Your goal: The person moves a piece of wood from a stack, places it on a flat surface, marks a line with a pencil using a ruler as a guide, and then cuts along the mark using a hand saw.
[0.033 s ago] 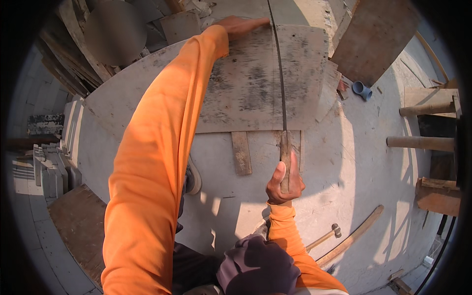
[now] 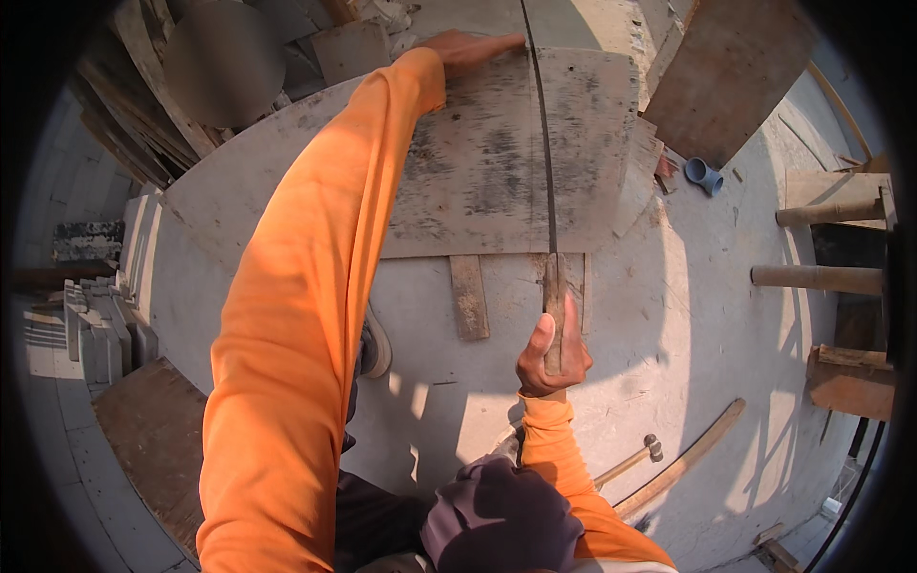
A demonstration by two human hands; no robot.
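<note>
My right hand (image 2: pixel 554 355) is wrapped around the wooden handle of a handsaw (image 2: pixel 547 162), thumb lying along it. The saw's long, thin dark blade points away from me, over a worn plywood sheet (image 2: pixel 478 191) with dark streaks. A faint straight line runs on the sheet beside the blade. My left arm stretches across the sheet's left part. At its far edge, my left hand (image 2: pixel 470 53) has a finger stretched out to the blade, touching it or nearly so; the other fingers are partly hidden. A short wood strip (image 2: pixel 468 298) sticks out from under the near edge.
A hammer (image 2: pixel 630 460) and a curved wood piece (image 2: pixel 683 458) lie on the concrete floor at my lower right. A blue pipe fitting (image 2: pixel 704 178) lies to the right of the sheet, near a leaning brown board (image 2: pixel 731 81). Scrap planks (image 2: pixel 143 115) crowd the far left.
</note>
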